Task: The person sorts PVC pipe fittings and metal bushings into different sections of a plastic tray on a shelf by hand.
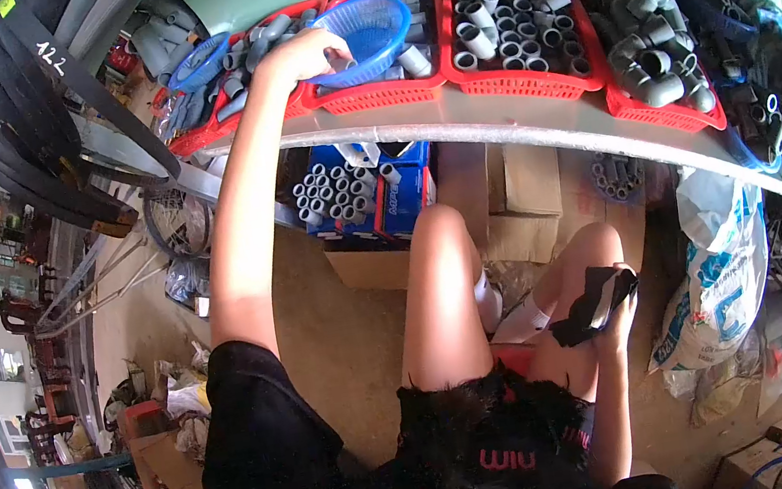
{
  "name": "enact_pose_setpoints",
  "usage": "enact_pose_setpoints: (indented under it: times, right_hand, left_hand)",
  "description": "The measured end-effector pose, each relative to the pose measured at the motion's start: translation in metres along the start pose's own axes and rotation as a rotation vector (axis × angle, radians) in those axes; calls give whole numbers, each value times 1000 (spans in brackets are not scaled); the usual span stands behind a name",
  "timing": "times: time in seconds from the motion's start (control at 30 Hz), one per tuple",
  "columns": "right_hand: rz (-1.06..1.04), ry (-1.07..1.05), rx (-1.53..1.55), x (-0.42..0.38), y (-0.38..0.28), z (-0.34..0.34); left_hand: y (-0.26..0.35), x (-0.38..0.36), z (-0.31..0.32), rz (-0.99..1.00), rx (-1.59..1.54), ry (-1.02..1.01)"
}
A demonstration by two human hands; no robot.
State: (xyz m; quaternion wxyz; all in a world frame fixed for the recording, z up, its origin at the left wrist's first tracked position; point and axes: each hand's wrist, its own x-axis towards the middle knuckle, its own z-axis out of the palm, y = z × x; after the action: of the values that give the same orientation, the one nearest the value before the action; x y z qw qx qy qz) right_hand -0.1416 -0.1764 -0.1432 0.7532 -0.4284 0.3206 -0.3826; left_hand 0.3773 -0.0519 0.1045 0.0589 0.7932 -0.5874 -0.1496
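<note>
My left hand point(307, 55) reaches up to the shelf, its fingers bent over the left rim of a round blue basket point(369, 30). Something small and grey shows at the fingertips, too unclear to name. This blue basket rests on a red basket point(379, 96) that holds grey pipe fittings. Near my right knee, my right hand point(616, 312) is wrapped round a black cloth point(585, 309) with a lighter patch on it.
Red baskets of grey fittings point(529, 87) line the metal shelf point(494, 123). Below it stand a blue box of fittings point(394, 193), cardboard boxes point(524, 184) and a white sack point(712, 298). Black strips point(7, 110) hang at the upper left.
</note>
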Motion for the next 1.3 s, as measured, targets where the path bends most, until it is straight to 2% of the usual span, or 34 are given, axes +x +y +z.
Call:
enact_pose_setpoints:
  times: [0.1,0.13,0.17,0.2,0.23,0.27,0.33,0.37,0.4,0.43,0.47,0.5,0.57,0.63,0.7,0.77,0.8,0.83,0.9,0.93,1.03,1.07,1.1,1.17,1.2,1.23,1.3]
  right_hand:
    - [48,12,75,-2,-4,4]
    - [43,31,91,0,-1,-2]
    - [34,63,109,-1,-3,-3]
    - [24,94,128,-2,-10,0]
    - [15,124,146,-5,-22,10]
    - [-17,146,112,-9,-36,21]
    - [-186,54,31,-18,-60,50]
    - [-268,10,-15,-24,-71,65]
    - [-372,-40,-202,-32,-84,85]
    - [-475,-91,-394,-41,-96,105]
    - [-484,-119,-616,-51,-103,119]
    - [-649,-157,-832,-56,-108,135]
    - [-770,31,-689,-59,-90,150]
    - [-820,16,-724,-56,-93,152]
    - [-808,5,-760,-56,-96,152]
    - [-753,4,-792,-44,-106,152]
    - [-725,63,-720,-36,-106,151]
    - [-746,113,-755,-27,-108,148]
    - [-640,132,-540,-18,-112,144]
    - [-680,151,-540,-14,-107,134]
    - [-554,25,-293,-36,-98,122]
    - [-579,17,-357,-46,-96,125]
    - [-644,-48,-473,-58,-99,131]
    - [-728,-147,-646,-76,-98,143]
    - [-781,-146,-730,-83,-98,154]
    - [-841,-116,-750,-84,-98,164]
    - [-955,14,-793,-78,-104,165]
  left_hand:
    - [31,-20,7,-70,68,502]
    - [46,-29,17,-88,37,793]
    - [71,-39,31,-14,-53,1042]
    - [94,-49,49,-53,-597,1012]
    - [127,-60,69,65,-961,940]
    - [161,-68,92,33,-1157,874]
    - [227,-87,141,-146,-1561,652]
    - [253,-92,164,-109,-1686,578]
    - [267,-96,174,-55,-1840,354]
    - [295,-103,184,-220,-1779,319]
    - [308,-105,196,-151,-1882,210]
    - [323,-100,206,17,-1876,292]
    - [331,-103,211,98,-1409,507]
    - [331,-113,207,93,-1220,495]
    - [323,-120,206,65,-899,437]
    - [331,-127,204,68,-1011,508]
    - [333,-134,215,66,-1185,464]
    - [333,-144,220,20,-1200,302]
    - [344,-150,216,102,-1262,316]
    - [344,-151,211,69,-1239,268]
    - [325,-139,213,95,-1084,665]
    - [320,-134,217,14,-1360,667]
    - [314,-136,207,-97,-1575,541]
    - [312,-136,188,-137,-1355,637]
    - [311,-136,190,-101,-1438,522]
    - [312,-132,200,91,-1359,565]
    - [322,-138,201,95,-1399,474]
